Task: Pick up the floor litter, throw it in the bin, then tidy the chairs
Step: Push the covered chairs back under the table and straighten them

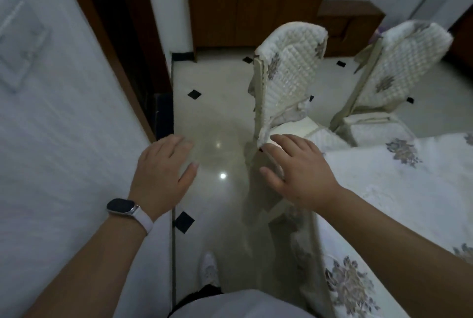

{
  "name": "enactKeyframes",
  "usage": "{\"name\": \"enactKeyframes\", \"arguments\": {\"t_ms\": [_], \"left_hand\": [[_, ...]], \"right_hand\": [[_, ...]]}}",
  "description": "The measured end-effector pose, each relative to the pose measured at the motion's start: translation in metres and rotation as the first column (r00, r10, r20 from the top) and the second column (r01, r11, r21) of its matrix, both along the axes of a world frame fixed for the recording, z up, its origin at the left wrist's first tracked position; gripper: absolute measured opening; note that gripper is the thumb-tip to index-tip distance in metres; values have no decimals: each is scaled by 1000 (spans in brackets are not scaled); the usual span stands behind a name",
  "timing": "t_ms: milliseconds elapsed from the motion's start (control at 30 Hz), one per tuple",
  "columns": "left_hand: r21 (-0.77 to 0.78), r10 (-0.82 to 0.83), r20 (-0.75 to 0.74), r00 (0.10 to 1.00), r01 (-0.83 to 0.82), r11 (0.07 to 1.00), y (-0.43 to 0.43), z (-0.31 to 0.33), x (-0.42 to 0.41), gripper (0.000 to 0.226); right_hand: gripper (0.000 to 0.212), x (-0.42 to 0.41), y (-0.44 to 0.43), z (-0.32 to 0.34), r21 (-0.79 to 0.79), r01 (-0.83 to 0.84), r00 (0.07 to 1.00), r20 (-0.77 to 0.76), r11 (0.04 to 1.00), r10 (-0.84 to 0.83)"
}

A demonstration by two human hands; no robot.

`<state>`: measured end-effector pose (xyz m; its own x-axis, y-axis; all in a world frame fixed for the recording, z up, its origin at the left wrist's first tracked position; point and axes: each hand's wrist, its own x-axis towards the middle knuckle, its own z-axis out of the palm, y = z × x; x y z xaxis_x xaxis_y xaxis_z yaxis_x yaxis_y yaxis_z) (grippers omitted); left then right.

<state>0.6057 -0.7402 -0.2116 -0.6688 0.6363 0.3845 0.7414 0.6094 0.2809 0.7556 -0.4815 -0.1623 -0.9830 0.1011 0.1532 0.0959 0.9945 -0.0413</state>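
Chairs were evidently my job now: both hands empty, fingers spread, right hand [298, 166] reaching for the nearer chair [289, 74] at one o'clock, left hand [160, 172] hovering over bare floor [217, 118].

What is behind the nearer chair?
Behind the nearer chair stand a brown wooden wardrobe and a low cabinet. The chair back covers part of the tiled floor there.

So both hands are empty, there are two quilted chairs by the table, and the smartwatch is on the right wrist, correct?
Not quite: the head view shows the smartwatch on the left wrist. The left hand and right hand are empty, with two quilted chairs beside the table.
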Motion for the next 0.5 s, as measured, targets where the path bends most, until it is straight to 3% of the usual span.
{"name": "enactKeyframes", "arguments": {"t_ms": [367, 500], "left_hand": [[-54, -95, 17, 995, 96, 994, 94, 31, -126, 50], [-140, -128, 35, 991, 132, 981, 115, 27, -171, 52]], "right_hand": [[53, -112, 50, 3, -14, 121, 990, -70, 993, -122], [54, -157, 84, -10, -47, 125, 989, -72, 991, -128]]}}
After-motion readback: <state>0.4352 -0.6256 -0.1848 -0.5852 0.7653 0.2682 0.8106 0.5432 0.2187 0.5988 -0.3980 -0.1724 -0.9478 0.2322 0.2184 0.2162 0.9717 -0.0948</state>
